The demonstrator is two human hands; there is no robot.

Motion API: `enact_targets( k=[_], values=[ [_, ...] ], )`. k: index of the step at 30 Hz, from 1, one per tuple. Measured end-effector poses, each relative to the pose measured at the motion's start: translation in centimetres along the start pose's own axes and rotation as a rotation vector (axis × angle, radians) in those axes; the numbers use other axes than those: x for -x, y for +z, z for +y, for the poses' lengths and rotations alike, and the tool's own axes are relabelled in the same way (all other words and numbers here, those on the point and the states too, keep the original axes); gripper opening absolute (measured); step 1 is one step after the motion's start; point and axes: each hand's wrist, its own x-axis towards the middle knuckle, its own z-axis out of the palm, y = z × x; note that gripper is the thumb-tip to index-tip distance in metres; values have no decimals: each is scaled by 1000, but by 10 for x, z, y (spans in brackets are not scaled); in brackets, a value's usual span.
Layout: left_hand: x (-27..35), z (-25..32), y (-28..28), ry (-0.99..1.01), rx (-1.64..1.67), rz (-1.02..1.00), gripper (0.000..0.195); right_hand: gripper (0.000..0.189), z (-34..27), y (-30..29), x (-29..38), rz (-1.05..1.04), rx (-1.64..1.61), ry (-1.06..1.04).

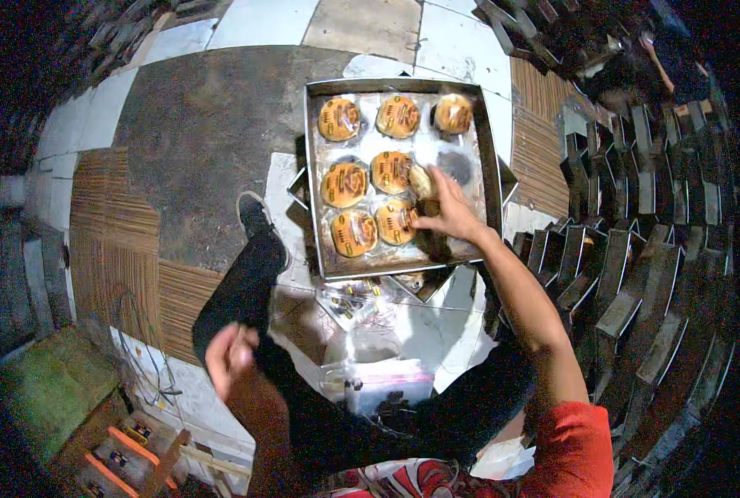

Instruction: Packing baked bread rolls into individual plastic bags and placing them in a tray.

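Note:
A square metal baking tray (pixel 407 270) lies before me, holding several round browned buns in clear printed wrappers. My right hand (pixel 449 208) is over the tray's right half. Between its thumb and fingers is a wrapped bun (pixel 421 182) tipped on its side, its pale face showing. The thumb is close to a flat wrapped bun (pixel 396 222) in the front row; whether they touch cannot be told. A dark round mark (pixel 454 167) shows on the tray floor beyond the fingers. My left hand (pixel 233 360), blurred and partly curled, hovers by my left thigh, away from the tray.
Printed plastic wrappers (pixel 352 304) lie on the floor before the tray. A plastic bag (pixel 388 381) with a pink strip sits between my legs. Stacked metal trays (pixel 619 261) line the right side. An orange-edged crate (pixel 130 457) stands lower left. Someone's arm (pixel 659 65) shows upper right.

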Motion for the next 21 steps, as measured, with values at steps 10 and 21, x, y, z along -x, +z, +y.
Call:
enact_targets(
  k=[10,21],
  values=[
    [-127,-168,150,-49,-350,-151,52,53,106,-55,-20,615,-255,666],
    [-90,-91,140,-266,-119,-541,52,39,99,-26,123,370,-740,682]
  ],
)
